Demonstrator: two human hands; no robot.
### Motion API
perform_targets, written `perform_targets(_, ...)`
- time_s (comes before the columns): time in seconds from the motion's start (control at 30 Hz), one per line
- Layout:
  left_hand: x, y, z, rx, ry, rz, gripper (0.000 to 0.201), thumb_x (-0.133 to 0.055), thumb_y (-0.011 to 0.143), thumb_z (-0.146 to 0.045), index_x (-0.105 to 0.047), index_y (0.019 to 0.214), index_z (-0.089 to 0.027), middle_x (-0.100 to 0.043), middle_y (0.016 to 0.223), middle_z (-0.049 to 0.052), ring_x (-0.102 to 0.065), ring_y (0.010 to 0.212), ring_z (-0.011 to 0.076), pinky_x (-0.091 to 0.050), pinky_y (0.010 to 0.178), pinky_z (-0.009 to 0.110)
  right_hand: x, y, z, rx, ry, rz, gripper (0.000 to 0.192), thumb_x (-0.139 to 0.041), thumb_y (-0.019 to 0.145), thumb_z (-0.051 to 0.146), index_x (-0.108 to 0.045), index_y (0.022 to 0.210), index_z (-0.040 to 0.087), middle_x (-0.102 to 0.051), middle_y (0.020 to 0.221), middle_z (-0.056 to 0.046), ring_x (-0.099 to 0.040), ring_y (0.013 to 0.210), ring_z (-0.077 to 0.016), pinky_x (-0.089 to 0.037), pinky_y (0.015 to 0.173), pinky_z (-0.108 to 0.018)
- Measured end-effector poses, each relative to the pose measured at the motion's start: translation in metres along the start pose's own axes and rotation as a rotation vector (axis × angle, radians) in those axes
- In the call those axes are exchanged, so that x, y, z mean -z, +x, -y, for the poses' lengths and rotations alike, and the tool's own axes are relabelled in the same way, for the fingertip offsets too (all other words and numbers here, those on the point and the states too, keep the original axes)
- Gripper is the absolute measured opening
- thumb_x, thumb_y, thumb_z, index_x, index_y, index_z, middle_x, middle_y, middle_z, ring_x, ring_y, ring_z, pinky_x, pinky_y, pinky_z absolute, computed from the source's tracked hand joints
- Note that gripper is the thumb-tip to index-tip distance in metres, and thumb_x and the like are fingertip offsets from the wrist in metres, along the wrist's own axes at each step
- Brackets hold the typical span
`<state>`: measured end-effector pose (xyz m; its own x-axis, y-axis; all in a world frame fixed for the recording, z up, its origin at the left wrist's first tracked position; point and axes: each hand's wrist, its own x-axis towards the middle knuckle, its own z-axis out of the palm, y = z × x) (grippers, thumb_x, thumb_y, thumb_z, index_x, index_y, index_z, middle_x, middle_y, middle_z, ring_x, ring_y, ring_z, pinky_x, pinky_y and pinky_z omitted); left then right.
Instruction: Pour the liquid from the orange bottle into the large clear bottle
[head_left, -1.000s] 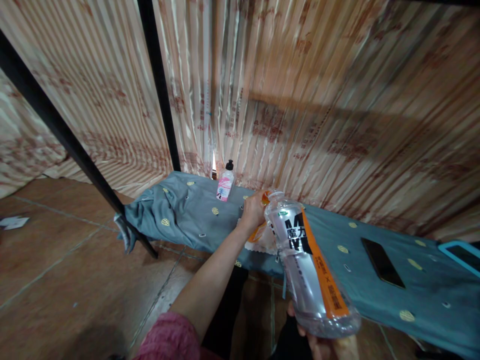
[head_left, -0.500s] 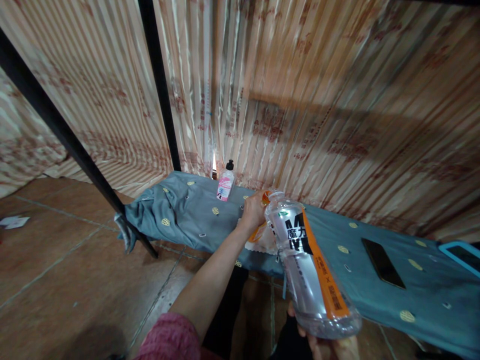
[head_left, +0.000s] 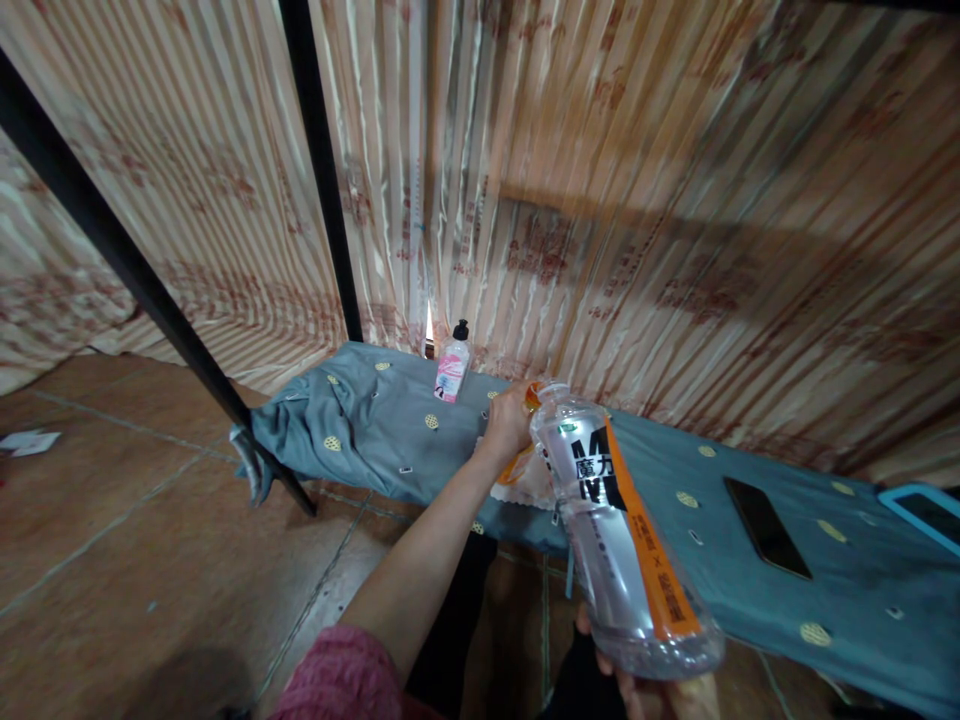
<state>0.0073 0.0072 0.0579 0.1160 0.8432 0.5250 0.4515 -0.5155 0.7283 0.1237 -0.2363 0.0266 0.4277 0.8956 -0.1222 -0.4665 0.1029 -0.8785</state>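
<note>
Here, clear bottle: held slantwise between both hands, over the front edge of the bench as viewed; neck away from the wearer, base nearest. Label silver and orange, big black lettering.
Left hand: fingers curled in close around an orange cap at the bottle's neck; whether the cap sits on the mouth or just beside it, cannot tell.
Right hand: cupped about the bottle's base, bearing it from below; partly hidden by the bottle and cut by the lower edge of view.
Sleeve: dark pink, gathered, on the left arm.
Under the left hand: orange-and-white item, mostly covered; kind unclear.
Bench cover: grey-blue cloth, yellow pineapple-like motifs, rumpled at the left end.
Pink-labelled bottle: black top, upright at the back of the bench, near the curtain.
Phone: dark, lying flat, right of the clear bottle.
Blue-framed object: far right, cut by the picture edge.
Curtain: striped, reddish floral print, behind the bench.
Floor: brown tiles, pale joints.
</note>
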Motion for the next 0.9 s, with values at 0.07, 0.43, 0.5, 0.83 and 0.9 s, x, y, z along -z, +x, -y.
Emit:
perform_targets(0.07,0.000,0.000,0.000,-0.001,-0.004,0.006,0.019,-0.054,0.082,-0.030,-0.065,0.088,-0.017,-0.069,0.089,0.005,-0.063,0.084,0.0174,-0.048,0.075,0.027,0.003,0.000,-0.003,0.016,-0.012,0.001,0.047,-0.074,0.066,0.046,-0.058,0.106,0.027,-0.064,0.053,0.001,-0.063,0.067,-0.0244,-0.039,0.047,-0.027)
perform_targets(0.43,0.002,0.001,-0.002,0.001,0.016,0.020,0.017,-0.055,0.081,-0.030,-0.065,0.085,-0.017,-0.069,0.086,0.005,-0.062,0.080,0.0169,-0.047,0.074,0.026,-0.001,-0.003,-0.007,0.049,0.007,-0.062,0.061,-0.075,0.063,0.049,-0.052,0.115,0.027,-0.067,0.055,0.001,-0.063,0.067,-0.0229,-0.039,0.047,-0.025)
perform_targets(0.5,0.001,0.001,-0.002,-0.001,0.008,0.013,0.018,-0.055,0.081,-0.030,-0.065,0.084,-0.016,-0.068,0.086,0.005,-0.062,0.080,0.0168,-0.047,0.073,0.026,0.001,-0.003,-0.007,0.047,0.028,-0.059,0.060,-0.076,0.063,0.047,-0.053,0.115,0.027,-0.066,0.052,0.002,-0.063,0.064,-0.0217,-0.040,0.048,-0.025)
perform_targets(0.83,0.001,0.001,-0.003,0.011,0.039,0.012,0.019,-0.054,0.082,-0.030,-0.066,0.086,-0.016,-0.069,0.086,0.006,-0.062,0.078,0.0175,-0.048,0.073,0.027,-0.003,-0.001,0.001,0.024,0.032,-0.003,0.052,-0.079,0.061,0.045,-0.059,0.105,0.027,-0.070,0.059,0.000,-0.066,0.064,-0.0228,-0.042,0.045,-0.026)
perform_targets(0.9,0.000,0.001,-0.002,0.012,0.036,0.006,0.019,-0.054,0.082,-0.030,-0.067,0.086,-0.016,-0.069,0.086,0.006,-0.062,0.079,0.0176,-0.048,0.074,0.027,-0.006,-0.002,0.003,0.023,0.029,0.000,0.055,-0.079,0.061,0.046,-0.057,0.108,0.029,-0.072,0.062,0.000,-0.066,0.065,-0.0221,-0.043,0.046,-0.025)
